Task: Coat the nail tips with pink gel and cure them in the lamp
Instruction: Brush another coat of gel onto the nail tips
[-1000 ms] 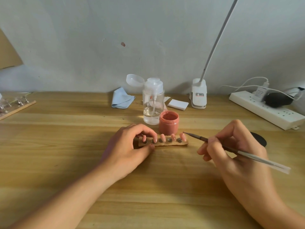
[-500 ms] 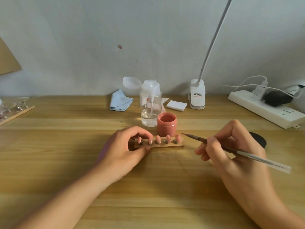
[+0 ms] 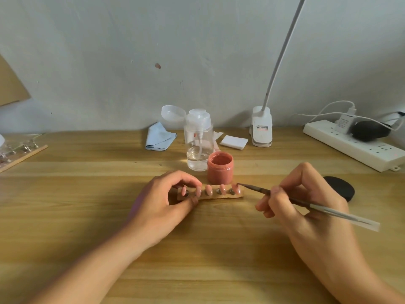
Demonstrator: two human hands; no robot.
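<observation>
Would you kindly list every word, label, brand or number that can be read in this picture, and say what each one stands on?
Nothing here can be read with certainty.
Label on the clip lamp base: dark and red lines of print, too blurred to read.
Charger plugged into the power strip: grey small print, too small to read.
Pink gel jar and pump bottle: no label shows.

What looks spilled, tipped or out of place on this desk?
Nothing spilled or tipped. The pink gel jar stands open behind the nail strip; the pump bottle has its cap flipped open.
</observation>
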